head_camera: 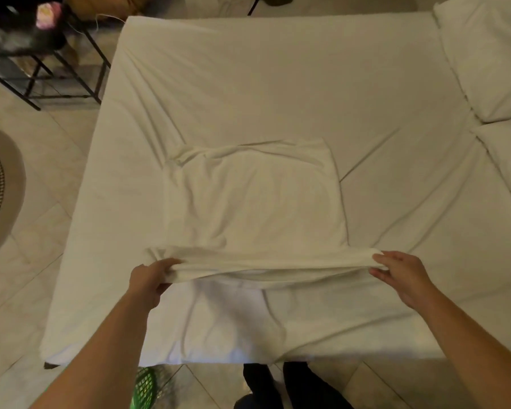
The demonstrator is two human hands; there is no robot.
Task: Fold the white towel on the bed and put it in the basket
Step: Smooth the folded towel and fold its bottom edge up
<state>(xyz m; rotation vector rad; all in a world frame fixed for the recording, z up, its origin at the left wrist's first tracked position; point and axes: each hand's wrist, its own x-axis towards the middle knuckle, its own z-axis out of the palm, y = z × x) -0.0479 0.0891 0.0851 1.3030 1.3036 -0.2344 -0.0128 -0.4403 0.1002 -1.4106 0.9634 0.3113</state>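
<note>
Here, towel [254,199] edge between grips

We see the towel [254,199] lying mid-bed [278,84], its near edge lifted between our left hand [148,283] and right hand [404,278]. Pillows [484,54] sit at the right; the basket [145,385] stands on the floor [21,290] below the bed's near edge.

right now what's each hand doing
Left hand: closed on the near-left corner of the white towel.
Right hand: pinching the towel's near-right corner.
</note>
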